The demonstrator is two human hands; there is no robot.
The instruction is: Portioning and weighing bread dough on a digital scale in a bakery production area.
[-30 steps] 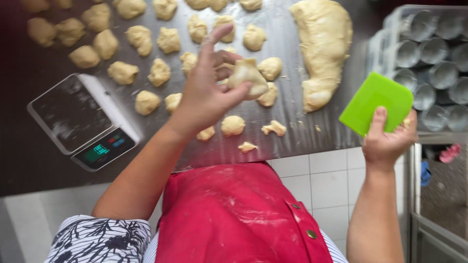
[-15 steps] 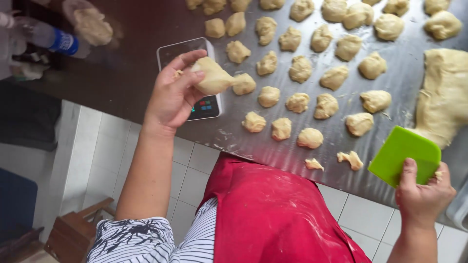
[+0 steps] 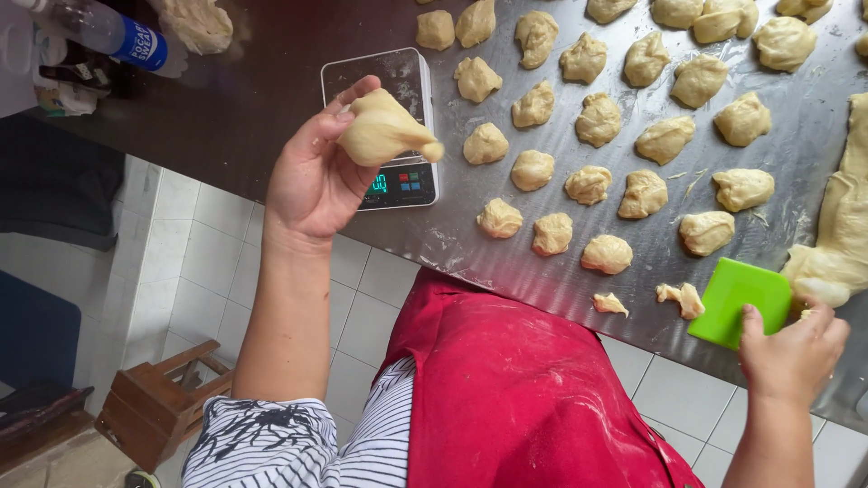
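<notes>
Dough sat in the left hand, a soft lump pinched between thumb and fingers, held up right over the scale, just above the platform and hiding part of it, not resting on it as far as I could tell. Its long axis ran roughly sideways, with a tapered tip pointing right toward the rows of portions laid out on the steel table. So the lump was basically already on top of the scale, and the left hand was by far the nearer one; the right was well apart, way over at the table's near edge. The right hand was closed on a green scraper, thumb on its face, the blade resting just beside the end of the big dough slab. A couple of small scraps lay near the scraper, between it and the portions. Scale's display was lit, though too small to read anyway. Off in the far left corner there was a bottle and another dough blob, nowhere near either hand.
</notes>
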